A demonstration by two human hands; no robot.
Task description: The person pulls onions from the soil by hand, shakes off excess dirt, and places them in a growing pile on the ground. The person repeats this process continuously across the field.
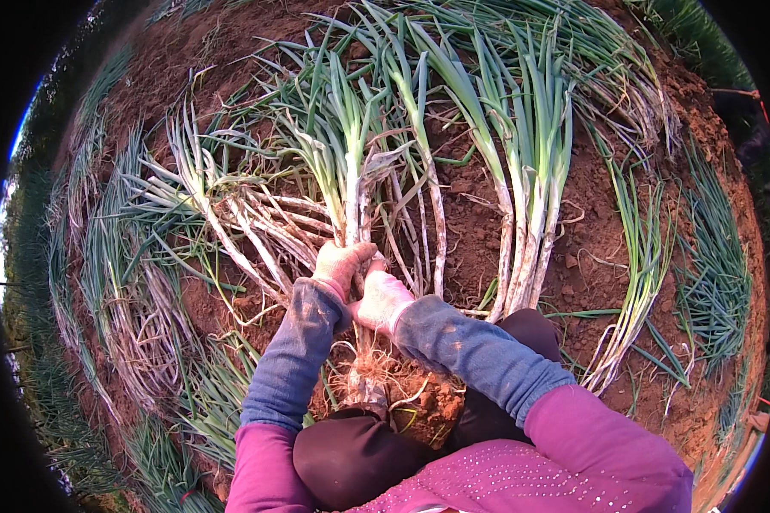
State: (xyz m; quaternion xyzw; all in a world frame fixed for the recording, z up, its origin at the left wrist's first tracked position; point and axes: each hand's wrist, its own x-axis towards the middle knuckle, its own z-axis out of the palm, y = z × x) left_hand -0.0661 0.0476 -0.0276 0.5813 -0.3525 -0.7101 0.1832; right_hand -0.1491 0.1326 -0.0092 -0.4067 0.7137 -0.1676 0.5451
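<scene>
Both my hands wear pale, soil-stained knit gloves. My left hand [341,264] grips a small bunch of long green onions [352,199] around its white stalks. Just below it, my right hand [381,300] is closed around the same bunch, and the two hands touch. The green leaves point away from me, and the fibrous roots [367,370] hang towards my knees. To the left of my hands lies a pile of soil-smeared onions [276,221]. On the right, a cluster of thicker onions [531,218] lies with its white ends by my knee.
Reddish-brown soil [590,237] surrounds me. Rows of onions [141,320] lie along the left, with more heaped at the far right [629,83]. A thin bunch [635,282] rests right of my knee [532,330]. A red tie [187,495] binds a bundle at lower left.
</scene>
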